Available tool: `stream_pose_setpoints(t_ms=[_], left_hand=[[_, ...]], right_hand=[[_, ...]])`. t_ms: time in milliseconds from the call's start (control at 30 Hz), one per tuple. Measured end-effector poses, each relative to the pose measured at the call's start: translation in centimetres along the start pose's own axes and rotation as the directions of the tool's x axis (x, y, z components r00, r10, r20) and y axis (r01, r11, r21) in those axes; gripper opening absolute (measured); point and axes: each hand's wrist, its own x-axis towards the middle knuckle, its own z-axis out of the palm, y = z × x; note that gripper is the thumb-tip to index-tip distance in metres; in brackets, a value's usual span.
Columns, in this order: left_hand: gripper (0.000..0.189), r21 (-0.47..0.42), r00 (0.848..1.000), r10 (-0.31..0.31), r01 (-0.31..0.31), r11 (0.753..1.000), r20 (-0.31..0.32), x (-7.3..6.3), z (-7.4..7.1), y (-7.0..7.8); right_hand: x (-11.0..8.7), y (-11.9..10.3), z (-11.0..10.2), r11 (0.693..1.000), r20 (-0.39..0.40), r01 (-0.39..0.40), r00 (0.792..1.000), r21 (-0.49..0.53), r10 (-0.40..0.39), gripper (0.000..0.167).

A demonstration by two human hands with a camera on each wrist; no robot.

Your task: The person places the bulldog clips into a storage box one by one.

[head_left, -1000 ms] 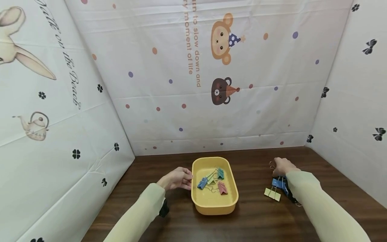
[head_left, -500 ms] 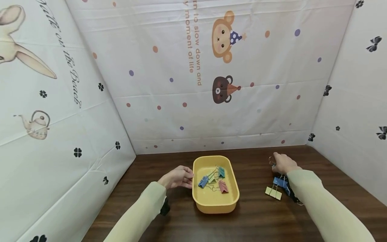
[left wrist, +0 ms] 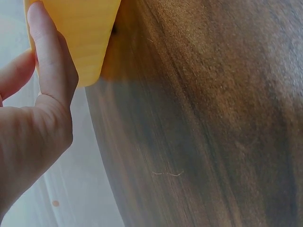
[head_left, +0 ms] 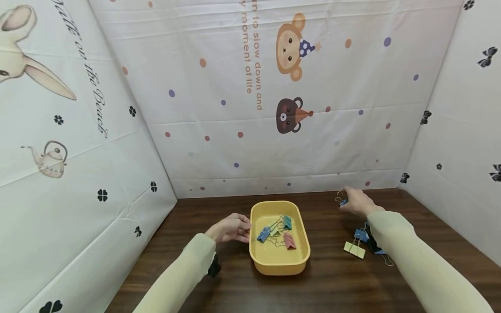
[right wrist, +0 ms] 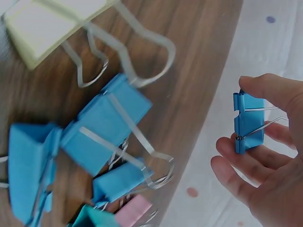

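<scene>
My left hand (head_left: 231, 228) touches the left side of a yellow plastic box (head_left: 279, 270), its fingers against the outer wall in the left wrist view. My right hand (head_left: 359, 202) pinches a blue binder clip (right wrist: 251, 123) between thumb and fingers, above the back right of the table. Inside the box lie a blue binder clip (head_left: 264, 234), a pale yellow one (head_left: 275, 232), a green one (head_left: 287, 222) and a pink one (head_left: 289, 241). Below the right forearm is a pile with a pale yellow clip (head_left: 354, 250) and several blue clips (right wrist: 106, 125).
In the right wrist view, a pink clip (right wrist: 133, 211) and a green clip (right wrist: 92, 216) also lie in the pile. The dark wooden table (head_left: 219, 295) meets white printed cloth walls (head_left: 211, 161) at the back and sides.
My right hand has lifted the blue binder clip away from the pile and moved slightly left and back. My left hand stays at the box.
</scene>
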Motion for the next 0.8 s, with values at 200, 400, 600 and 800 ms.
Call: stream_pose_setpoints(t_ms=[200, 400, 600, 800], left_hand=[[0.022, 0.005, 1.000, 0.000, 0.000, 1.000, -0.001, 0.1, -0.1, -0.1], [0.017, -0.001, 1.000, -0.003, 0.003, 1.000, -0.006, 0.2, -0.1, 0.1], [0.014, -0.001, 1.000, -0.010, 0.010, 1.000, -0.002, 0.2, 0.0, 0.3], [0.012, 0.005, 1.000, -0.017, 0.017, 1.000, -0.005, 0.2, -0.1, 0.3]], right_hand=[[0.7, -2.2, -0.2, 0.998, -0.007, 0.046, 0.999, 0.051, -0.046, 0.063], [1.2, -4.5, -0.4, 0.986, -0.035, 0.134, 0.991, 0.100, -0.131, 0.061], [1.8, -6.2, -0.3, 0.978, -0.037, 0.170, 0.985, 0.122, -0.167, 0.061], [2.3, -8.0, -0.1, 0.976, 0.006, 0.165, 0.986, 0.145, -0.168, 0.062]])
